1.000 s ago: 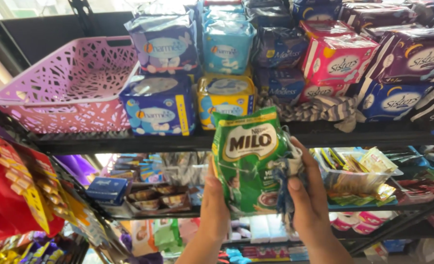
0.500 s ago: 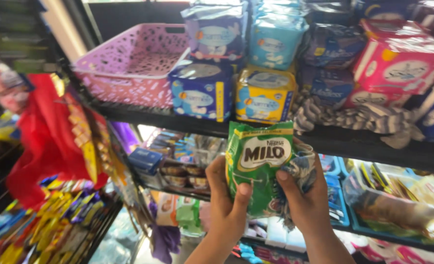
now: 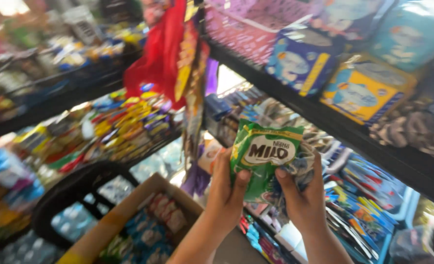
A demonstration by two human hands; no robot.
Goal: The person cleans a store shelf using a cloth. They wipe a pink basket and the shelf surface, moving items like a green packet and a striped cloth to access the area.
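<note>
Two hands are gripping one green pouch (image 3: 263, 159) at centre frame: left hand (image 3: 226, 188) clasping its left edge, right hand (image 3: 302, 195) clasping its right edge plus a cloth (image 3: 302, 166). Judged step: carrying; next, a steady two-sided hold.

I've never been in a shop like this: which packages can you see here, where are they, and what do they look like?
Green pouch: centre, held between left hand and right hand, with a striped cloth.
Blue pack: top shelf, boxy, yellow stripe.
Yellow pack: right of it, blue trim.
Red bag: hanging, upper centre.
Cardboard box: below, with blue packets.
</note>
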